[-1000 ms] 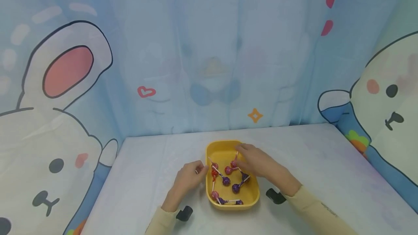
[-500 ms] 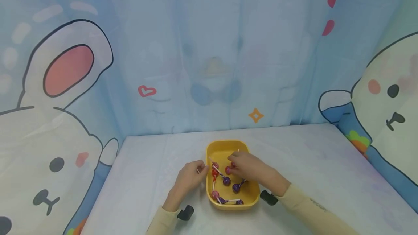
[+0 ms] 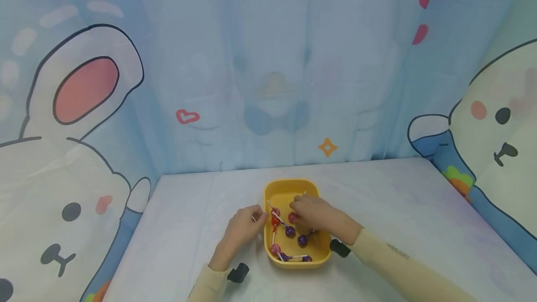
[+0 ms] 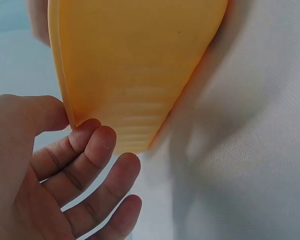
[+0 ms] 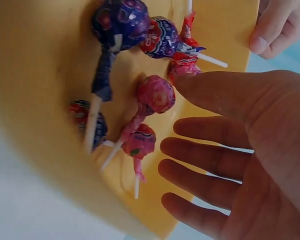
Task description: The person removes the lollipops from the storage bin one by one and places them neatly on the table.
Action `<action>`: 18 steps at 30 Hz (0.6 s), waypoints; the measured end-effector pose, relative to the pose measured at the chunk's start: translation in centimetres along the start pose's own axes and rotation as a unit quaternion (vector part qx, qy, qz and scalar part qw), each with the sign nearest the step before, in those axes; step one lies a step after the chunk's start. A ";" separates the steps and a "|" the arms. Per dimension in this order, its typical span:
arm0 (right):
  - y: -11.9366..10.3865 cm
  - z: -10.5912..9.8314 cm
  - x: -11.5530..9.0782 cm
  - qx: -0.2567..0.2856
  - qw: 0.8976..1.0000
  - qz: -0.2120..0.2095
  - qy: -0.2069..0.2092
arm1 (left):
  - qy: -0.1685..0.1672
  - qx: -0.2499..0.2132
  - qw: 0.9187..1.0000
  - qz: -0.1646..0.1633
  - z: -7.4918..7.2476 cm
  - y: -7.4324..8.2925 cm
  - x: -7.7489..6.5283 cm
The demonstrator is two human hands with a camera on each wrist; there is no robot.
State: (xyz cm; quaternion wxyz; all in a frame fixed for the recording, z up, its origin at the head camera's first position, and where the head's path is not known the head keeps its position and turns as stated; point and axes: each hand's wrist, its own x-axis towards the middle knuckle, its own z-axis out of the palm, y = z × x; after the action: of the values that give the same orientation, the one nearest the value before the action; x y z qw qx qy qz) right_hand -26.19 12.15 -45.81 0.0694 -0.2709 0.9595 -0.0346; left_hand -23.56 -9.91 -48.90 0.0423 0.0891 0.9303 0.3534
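Observation:
A yellow plastic basket (image 3: 287,192) holds several wrapped lollipops. Its rim is pinched by my left hand (image 3: 243,228), thumb at the edge and fingertips against the outer wall, as the left wrist view shows. Over the right half of the basket reaches my right hand (image 3: 320,213), fingers extended with nothing gripped. In the right wrist view its fingers lie beside a pink lollipop (image 5: 157,94) and a second pink lollipop (image 5: 140,141). Purple lollipops (image 5: 121,22) lie close by. A red lollipop (image 3: 275,221) rests near the basket's left wall. My right hand hides some sticks.
The basket stands on a table with a white cloth (image 3: 201,209). Behind it hangs a blue curtain (image 3: 268,59) with cartoon animals. A black wrist camera (image 3: 238,273) sits by the left sleeve, another black wrist camera (image 3: 340,248) by the right.
My right hand has moved left and slightly toward the basket's middle, from its right rim to above the pink lollipops. My left hand stays at the left rim.

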 end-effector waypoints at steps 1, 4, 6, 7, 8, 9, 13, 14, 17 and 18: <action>-0.1 -0.1 0.2 0.000 1.000 0.001 -0.005 | -0.001 -0.001 1.000 -0.001 0.0 0.0 0.0; -0.4 -0.5 0.7 -0.003 1.000 0.004 -0.022 | -0.001 -0.003 1.000 0.004 0.0 -0.2 0.0; -0.7 -0.6 1.0 -0.009 0.999 0.007 -0.033 | 0.000 -0.002 1.000 0.008 0.0 -0.3 0.0; -0.8 -0.6 1.2 -0.012 0.999 0.009 -0.038 | 0.000 -0.001 1.000 0.010 0.0 -0.3 0.0; -0.9 -0.6 1.3 -0.017 0.999 0.012 -0.044 | 0.000 -0.001 1.000 0.012 0.0 -0.4 0.1; -1.0 -0.6 1.4 -0.022 0.998 0.014 -0.049 | 0.000 -0.001 1.000 0.013 0.0 -0.4 0.1; -1.3 -0.4 1.7 -0.035 0.997 0.023 -0.061 | -0.001 -0.004 1.000 0.016 0.0 -0.3 0.1; -1.3 -0.3 1.8 -0.041 0.997 0.026 -0.062 | -0.001 -0.005 1.000 0.016 0.0 -0.3 0.1; -1.4 -0.1 1.9 -0.052 0.996 0.030 -0.063 | -0.001 -0.007 1.000 0.017 -0.1 -0.3 0.1; -1.4 -0.1 2.0 -0.055 0.996 0.031 -0.063 | -0.001 -0.007 1.000 0.017 -0.1 -0.3 0.1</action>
State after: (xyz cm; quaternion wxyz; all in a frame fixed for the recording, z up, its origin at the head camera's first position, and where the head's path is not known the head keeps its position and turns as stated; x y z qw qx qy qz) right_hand -27.17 9.96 -45.82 0.1155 -0.2458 0.9617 0.0377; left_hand -23.71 -10.18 -49.07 0.0377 0.1054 0.9262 0.3600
